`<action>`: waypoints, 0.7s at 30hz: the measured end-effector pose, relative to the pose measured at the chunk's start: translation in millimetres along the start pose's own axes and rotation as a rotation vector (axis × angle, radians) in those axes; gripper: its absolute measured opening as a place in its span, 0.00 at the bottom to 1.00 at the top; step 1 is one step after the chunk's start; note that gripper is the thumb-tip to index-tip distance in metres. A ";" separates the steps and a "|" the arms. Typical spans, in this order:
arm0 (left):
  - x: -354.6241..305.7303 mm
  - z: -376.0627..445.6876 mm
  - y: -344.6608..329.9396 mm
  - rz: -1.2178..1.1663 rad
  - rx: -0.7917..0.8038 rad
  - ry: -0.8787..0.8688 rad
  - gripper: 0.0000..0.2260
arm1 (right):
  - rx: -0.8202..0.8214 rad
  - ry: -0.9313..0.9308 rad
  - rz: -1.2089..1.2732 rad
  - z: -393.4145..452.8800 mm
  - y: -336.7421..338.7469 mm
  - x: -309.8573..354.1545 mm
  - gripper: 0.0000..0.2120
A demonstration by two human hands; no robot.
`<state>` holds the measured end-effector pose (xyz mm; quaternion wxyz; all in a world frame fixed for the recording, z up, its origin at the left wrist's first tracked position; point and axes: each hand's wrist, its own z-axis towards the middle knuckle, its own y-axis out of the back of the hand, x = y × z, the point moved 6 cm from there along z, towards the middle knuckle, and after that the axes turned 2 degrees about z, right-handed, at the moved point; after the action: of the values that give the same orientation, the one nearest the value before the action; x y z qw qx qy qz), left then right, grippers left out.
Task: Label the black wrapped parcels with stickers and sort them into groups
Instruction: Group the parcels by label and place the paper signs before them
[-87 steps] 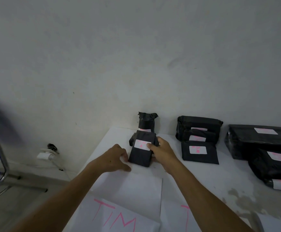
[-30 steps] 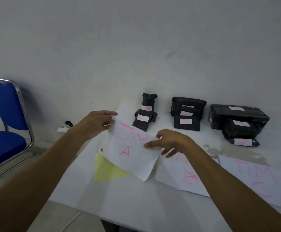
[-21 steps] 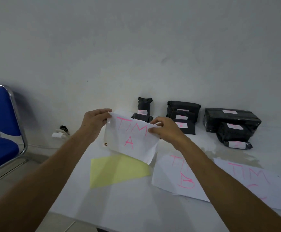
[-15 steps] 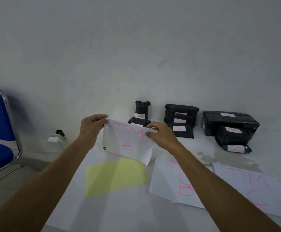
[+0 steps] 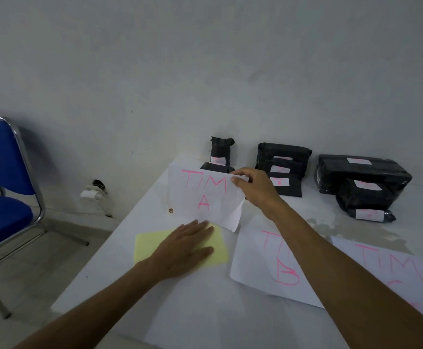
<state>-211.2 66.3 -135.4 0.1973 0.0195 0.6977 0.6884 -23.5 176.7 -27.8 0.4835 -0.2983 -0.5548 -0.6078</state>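
sheets — "TIM A" (image 5: 205, 195), "TIM B" (image 5: 278, 263)

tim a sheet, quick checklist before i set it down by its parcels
1. Right hand pinches the TIM A sheet by its top corner: ok.
2. Sheet's lettering faces the camera, upright: ok.
3. Left hand rests flat on the yellow paper, free of the sheet: ok.
4. Left group of parcels stands behind the sheet, partly hidden: cannot tell whether there is room.
5. TIM B sheet lies flat before the middle parcels: ok.
6. Sticker writing on the parcels: cannot tell, too small.
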 end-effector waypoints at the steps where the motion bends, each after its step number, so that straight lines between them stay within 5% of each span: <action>1: -2.0 -3.0 -2.8 0.027 0.029 -0.016 0.38 | 0.001 0.003 0.003 -1.5 0.8 -1.2 0.05; 13: 4.3 -43.1 23.0 -0.220 0.149 -0.024 0.21 | 0.068 0.015 0.087 -19.3 -5.7 3.2 0.08; 18: 16.2 -35.2 66.7 -0.401 -0.302 0.139 0.09 | 0.063 0.010 0.078 -21.4 -9.4 -3.7 0.09; 21: 37.1 -29.5 90.9 -0.529 -0.637 0.368 0.13 | 0.067 0.015 0.055 -23.4 -12.5 -9.0 0.09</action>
<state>-276.5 54.0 -57.3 0.2350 -0.3438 0.4558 0.7867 -27.7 155.4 -45.5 0.5140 -0.2925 -0.5628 -0.5775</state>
